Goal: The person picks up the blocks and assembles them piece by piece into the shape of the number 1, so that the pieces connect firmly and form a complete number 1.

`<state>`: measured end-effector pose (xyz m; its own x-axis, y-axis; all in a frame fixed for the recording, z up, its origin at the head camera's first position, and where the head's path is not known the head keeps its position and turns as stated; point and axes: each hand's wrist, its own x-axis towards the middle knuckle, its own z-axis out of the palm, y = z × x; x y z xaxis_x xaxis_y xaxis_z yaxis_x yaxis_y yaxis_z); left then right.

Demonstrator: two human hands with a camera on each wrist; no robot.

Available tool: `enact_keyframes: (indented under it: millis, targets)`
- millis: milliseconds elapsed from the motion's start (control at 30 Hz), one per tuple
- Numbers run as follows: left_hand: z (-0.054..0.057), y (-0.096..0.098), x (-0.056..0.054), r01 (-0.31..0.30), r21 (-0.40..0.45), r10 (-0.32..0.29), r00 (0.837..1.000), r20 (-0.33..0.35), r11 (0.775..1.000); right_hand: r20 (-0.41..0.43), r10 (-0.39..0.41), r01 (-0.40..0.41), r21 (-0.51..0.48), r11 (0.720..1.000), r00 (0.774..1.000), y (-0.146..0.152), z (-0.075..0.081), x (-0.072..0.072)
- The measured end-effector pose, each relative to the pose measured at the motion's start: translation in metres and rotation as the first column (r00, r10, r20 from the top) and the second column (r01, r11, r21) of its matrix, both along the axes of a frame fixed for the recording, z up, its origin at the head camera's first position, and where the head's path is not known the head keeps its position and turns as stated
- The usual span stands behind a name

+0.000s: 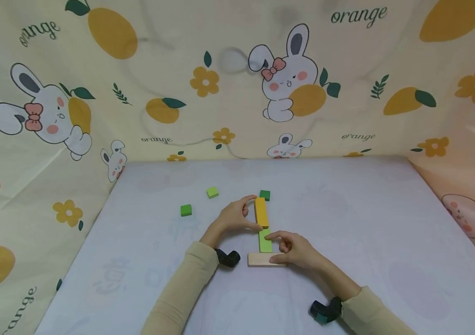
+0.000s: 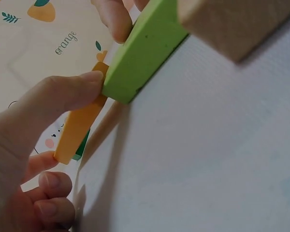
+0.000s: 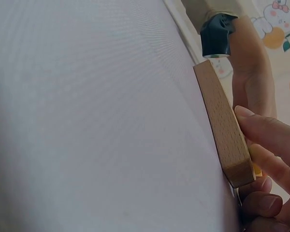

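My left hand holds a yellow-orange block by its two ends, thumb at the near end and index finger at the far end. Directly nearer lies a light green block, its far end meeting or almost meeting the yellow one. My right hand touches the green block with its index finger, while its thumb rests on a plain wooden block lying crosswise at the green block's near end. Beyond the yellow block is a dark green cube; whether they touch I cannot tell.
A green cube and a light green cube lie to the left of the blocks on the white tabletop. Behind the table hangs a cream cloth printed with rabbits and oranges, which also covers the sides.
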<state>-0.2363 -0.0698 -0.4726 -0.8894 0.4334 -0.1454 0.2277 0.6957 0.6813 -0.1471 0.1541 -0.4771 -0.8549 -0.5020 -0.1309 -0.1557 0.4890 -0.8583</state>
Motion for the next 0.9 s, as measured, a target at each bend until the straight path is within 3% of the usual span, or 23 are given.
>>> enact_keyframes:
  millis: [900]
  targets:
    - [0.0011,0.0013,-0.0038,0.054,-0.069,-0.052,0.998,0.031,0.996,-0.002,0.0,0.0,0.001,1.0,1.0,0.0011,-0.0007,0.0]
